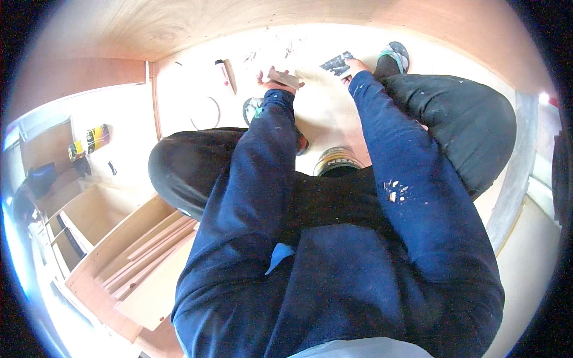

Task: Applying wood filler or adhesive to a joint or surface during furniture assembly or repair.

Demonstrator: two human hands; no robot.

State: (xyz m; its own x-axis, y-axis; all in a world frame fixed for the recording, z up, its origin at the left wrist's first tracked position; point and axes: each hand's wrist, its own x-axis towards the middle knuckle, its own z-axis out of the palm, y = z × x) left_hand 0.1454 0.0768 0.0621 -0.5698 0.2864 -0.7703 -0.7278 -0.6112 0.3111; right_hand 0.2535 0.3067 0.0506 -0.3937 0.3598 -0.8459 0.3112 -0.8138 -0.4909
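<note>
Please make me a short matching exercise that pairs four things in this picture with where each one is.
Things:
1. wooden block
2. dark sheet
3. round tin
4. yellow can

Places:
A. far off to the left, lying on its side
B. between the knees, close to the body
C. in the left hand
D. under the right hand, beside the sandalled foot

Pairs: 1-C, 2-D, 3-B, 4-A

Head-worn fisheye, facing steeply down (close), over crouched knees
</note>
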